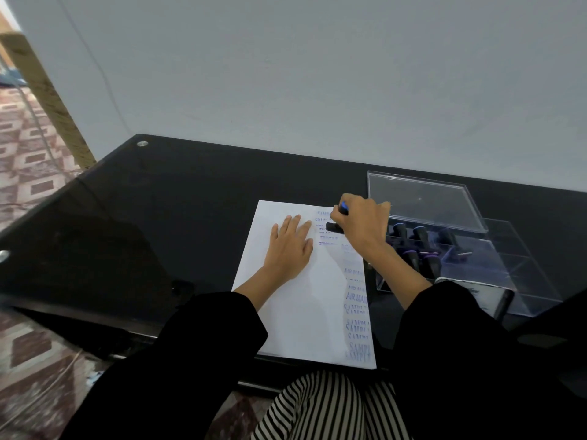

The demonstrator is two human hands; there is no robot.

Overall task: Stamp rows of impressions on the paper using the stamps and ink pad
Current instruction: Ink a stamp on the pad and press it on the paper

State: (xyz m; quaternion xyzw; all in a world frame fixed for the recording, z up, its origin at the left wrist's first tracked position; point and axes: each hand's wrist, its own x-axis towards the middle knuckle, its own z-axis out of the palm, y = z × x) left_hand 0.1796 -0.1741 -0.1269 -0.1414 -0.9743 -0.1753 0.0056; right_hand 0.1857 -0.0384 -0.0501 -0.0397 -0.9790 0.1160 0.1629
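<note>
STAMPING UNDER WAY: A person's right hand [362, 225] grips a black stamp [334, 227] with a blue-tipped handle, its base down on the paper [286, 319] at the sheet's 1 o'clock corner. The left hand [290, 246] lies flat, fingers straight, pinning the sheet at about 11 o'clock on a dark glass table [158, 201]. The job looks only partly done. One column of blue impressions [357, 296], with SAMPLE, FRAGILE and AIR MAIL readable, runs down the right edge from 1 to 5 o'clock and is partly hidden by the forearm. The sheet's middle and left are bare, so most rows appear yet to be stamped. Just beside the paper at 3 o'clock, a clear compartmented box [533, 281] stands with its lid [422, 198] raised. Several dark-handled stamps [424, 239] sit in the compartments nearest the sheet, and nothing can be made out in the outer ones. The ink pad cannot be picked out; a flat dark object [476, 296] at 4 o'clock may be it.
</note>
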